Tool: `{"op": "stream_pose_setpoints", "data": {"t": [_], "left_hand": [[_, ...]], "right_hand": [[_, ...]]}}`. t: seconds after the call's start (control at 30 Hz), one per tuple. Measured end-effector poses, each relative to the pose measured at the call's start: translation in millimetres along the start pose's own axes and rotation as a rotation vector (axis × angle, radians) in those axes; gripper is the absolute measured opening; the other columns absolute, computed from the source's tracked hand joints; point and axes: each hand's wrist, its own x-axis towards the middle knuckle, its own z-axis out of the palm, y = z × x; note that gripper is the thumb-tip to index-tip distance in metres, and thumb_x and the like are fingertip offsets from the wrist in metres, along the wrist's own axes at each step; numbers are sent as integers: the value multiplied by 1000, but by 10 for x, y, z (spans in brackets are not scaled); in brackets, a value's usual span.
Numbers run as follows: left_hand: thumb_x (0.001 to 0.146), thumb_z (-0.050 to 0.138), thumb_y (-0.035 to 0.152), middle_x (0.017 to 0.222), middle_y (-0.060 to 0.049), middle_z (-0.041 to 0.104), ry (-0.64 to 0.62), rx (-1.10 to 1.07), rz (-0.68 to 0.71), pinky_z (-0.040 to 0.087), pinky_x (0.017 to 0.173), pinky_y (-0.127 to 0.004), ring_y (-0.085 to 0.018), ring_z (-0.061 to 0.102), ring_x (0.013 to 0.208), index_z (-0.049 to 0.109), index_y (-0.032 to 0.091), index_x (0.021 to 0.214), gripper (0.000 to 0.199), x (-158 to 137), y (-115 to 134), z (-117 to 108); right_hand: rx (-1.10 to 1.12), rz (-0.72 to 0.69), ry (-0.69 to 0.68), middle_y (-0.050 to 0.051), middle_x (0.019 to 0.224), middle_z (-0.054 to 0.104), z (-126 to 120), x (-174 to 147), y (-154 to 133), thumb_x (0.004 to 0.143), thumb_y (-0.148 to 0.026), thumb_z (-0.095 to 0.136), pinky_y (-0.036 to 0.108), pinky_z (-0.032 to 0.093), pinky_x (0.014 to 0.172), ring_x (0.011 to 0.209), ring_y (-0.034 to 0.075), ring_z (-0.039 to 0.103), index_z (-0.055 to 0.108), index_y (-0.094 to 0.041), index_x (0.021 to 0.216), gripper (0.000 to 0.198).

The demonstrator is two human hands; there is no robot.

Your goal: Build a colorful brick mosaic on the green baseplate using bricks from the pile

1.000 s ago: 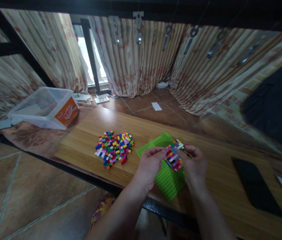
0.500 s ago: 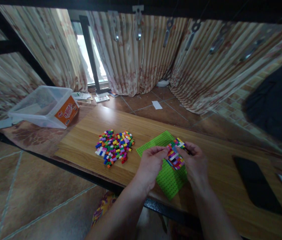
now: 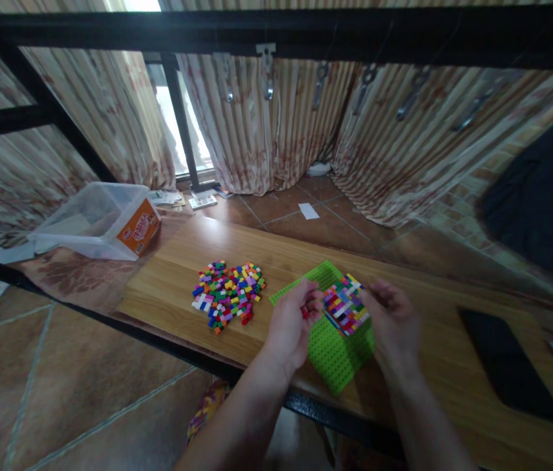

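Flanking the studded green baseplate (image 3: 336, 360), left hand (image 3: 290, 322) and right hand (image 3: 396, 325) frame a multicoloured brick slab (image 3: 345, 306) on it.
The left curls around half-hidden red bits (image 3: 305, 312), pinched or not I cannot tell; the right's fingers stand loosely apart. Left of the baseplate, plastic bricks (image 3: 230, 294) heap on the woodgrain tabletop (image 3: 171, 281); beyond them, a translucent tub (image 3: 138, 227).

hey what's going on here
A person is working with small colourful bricks. The left hand holds what look like red bricks; the right hand is at the edge of a brick patch on a green baseplate. Loose bricks lie piled to the left on the wooden board.
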Motion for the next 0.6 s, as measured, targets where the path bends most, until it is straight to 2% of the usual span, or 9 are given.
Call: {"op": "stream_pose_setpoints", "data": {"t": [0.07,0.13,0.23,0.33,0.4,0.47,0.6], "left_hand": [[90,63,39,81,-8,66,-1,-58,-21,48,68,-21,-11,60,71,70,10,85,30,8,9,15],[91,60,41,86,-11,68,-17,-89,-33,50,77,-24,-14,63,79,69,10,86,33,12,8,28],[91,58,47,92,-13,69,-67,-105,-35,50,86,-28,-17,65,88,70,11,87,39,8,-5,37],[85,64,55,95,-12,69,-113,-92,-15,47,90,-30,-20,64,93,70,12,90,43,-4,-19,30],[81,67,58,94,-10,68,-134,-71,-9,46,89,-29,-20,63,95,70,13,91,47,-13,-26,22],[79,68,60,94,-9,67,-151,-52,-12,45,86,-28,-19,62,94,70,13,92,49,-20,-29,16],[81,66,60,94,-8,66,-181,-25,10,44,87,-27,-18,60,93,70,13,92,49,-36,-35,27]], "right_hand": [[-16,3,96,6,92,73,-40,-31,-160,71,-43,78,37,55,77,80,20,68,71,-18,97,36],[-12,-45,92,5,86,73,-62,-81,-320,75,-42,75,36,56,75,78,20,68,73,-19,89,27],[-50,-143,-132,4,87,75,-61,-181,-491,80,-41,73,36,56,74,77,20,69,75,-22,88,21],[-160,-297,-441,4,97,75,-27,-275,-570,86,-38,68,37,56,82,89,21,69,77,-26,93,16],[-216,-375,-580,4,101,74,8,-321,-590,90,-35,64,36,55,85,95,21,69,76,-28,97,16],[-258,-421,-633,4,101,73,44,-353,-597,92,-33,61,36,55,86,96,20,68,76,-27,100,17],[-321,-483,-626,4,97,72,94,-396,-608,92,-29,60,36,55,85,93,20,68,75,-26,96,16]]}}
